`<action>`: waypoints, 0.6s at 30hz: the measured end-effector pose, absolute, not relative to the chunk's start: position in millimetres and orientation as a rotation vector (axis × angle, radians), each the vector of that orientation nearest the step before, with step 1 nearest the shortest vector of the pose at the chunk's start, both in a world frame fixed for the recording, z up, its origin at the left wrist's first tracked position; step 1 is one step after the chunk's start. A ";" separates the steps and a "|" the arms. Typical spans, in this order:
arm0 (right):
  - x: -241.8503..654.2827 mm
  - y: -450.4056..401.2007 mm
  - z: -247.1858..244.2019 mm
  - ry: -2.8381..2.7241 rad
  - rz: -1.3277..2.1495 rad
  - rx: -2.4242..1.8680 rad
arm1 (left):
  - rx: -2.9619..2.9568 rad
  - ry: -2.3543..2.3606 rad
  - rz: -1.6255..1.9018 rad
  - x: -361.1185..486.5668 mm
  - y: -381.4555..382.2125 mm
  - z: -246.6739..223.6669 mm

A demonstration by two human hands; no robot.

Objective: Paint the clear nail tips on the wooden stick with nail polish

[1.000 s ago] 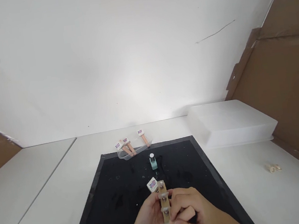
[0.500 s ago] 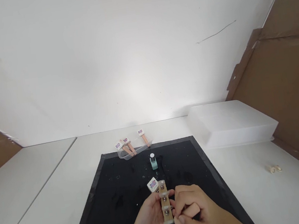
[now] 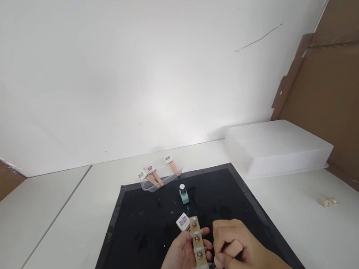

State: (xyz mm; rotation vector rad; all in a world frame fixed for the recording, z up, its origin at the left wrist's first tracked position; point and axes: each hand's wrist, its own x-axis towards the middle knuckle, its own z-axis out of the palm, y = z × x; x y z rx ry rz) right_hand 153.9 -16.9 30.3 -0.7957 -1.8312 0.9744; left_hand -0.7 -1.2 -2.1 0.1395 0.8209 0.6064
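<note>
A narrow wooden strip (image 3: pixel 198 246) with clear plastic pieces and several round metal fittings stands out at the bottom centre. My left hand (image 3: pixel 180 261) is wrapped round it from below, palm up. Just right of the strip, my right hand (image 3: pixel 239 251) is closed on a small pinkish-beige stick (image 3: pixel 233 248). The stick's dark tip (image 3: pixel 212 266) points left, close beside the lower clear piece. Whether the tip touches that piece is too small to tell. A white-topped stamp (image 3: pixel 183 221) with a coloured flower print lies by the strip's far end.
A mint-green bottle (image 3: pixel 184 195) stands on the black mat (image 3: pixel 146 228). Behind it, a clear tray (image 3: pixel 169 180) holds several pinkish sticks with white printed heads. A translucent white box (image 3: pixel 278 147) is at right, with small beige rings (image 3: pixel 327 203) nearer.
My right hand has moved slightly right, drawing the stick's dark tip off the lower clear piece to the strip's right side. My left hand and the strip have barely moved.
</note>
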 end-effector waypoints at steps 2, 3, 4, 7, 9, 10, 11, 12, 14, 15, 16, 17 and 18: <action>154.9 -17.3 28.5 -1.833 0.973 -0.814 | 0.164 0.851 0.599 -0.7 -1.0 -1.6; 155.5 -17.5 27.9 -1.831 0.974 -0.828 | 0.176 0.863 0.596 -0.7 -0.9 -1.5; 155.9 -17.5 27.7 -1.830 0.976 -0.840 | 0.184 0.869 0.595 -0.7 -0.9 -1.6; 156.1 -17.2 29.4 -1.812 0.981 -0.840 | 0.186 0.871 0.596 -0.2 -1.0 -1.5; 155.3 -16.6 31.7 -1.786 0.983 -0.807 | 0.183 0.881 0.598 0.1 -1.2 -1.2; 154.9 -16.4 32.7 -1.774 0.986 -0.789 | 0.182 0.886 0.599 0.2 -1.2 -1.1; 154.6 -16.1 33.6 -1.763 0.985 -0.776 | 0.181 0.886 0.601 0.2 -1.2 -1.2; 154.4 -16.0 34.3 -1.755 0.982 -0.767 | 0.180 0.883 0.603 0.0 -1.1 -1.6; 154.5 -15.9 35.1 -1.754 0.982 -0.772 | 0.179 0.864 0.604 -0.7 -0.9 -3.3; 154.6 -15.9 35.3 -1.759 0.984 -0.778 | 0.177 0.846 0.608 -1.1 -0.9 -4.6; 154.7 -16.0 35.3 -1.765 0.994 -0.786 | 0.175 0.832 0.611 -1.6 -0.9 -6.0; 154.6 -16.1 35.2 -1.774 1.005 -0.784 | 0.170 0.808 0.614 -2.0 -1.0 -7.3; 154.4 -16.1 35.0 -1.779 1.019 -0.785 | 0.166 0.792 0.616 -2.2 -1.1 -8.5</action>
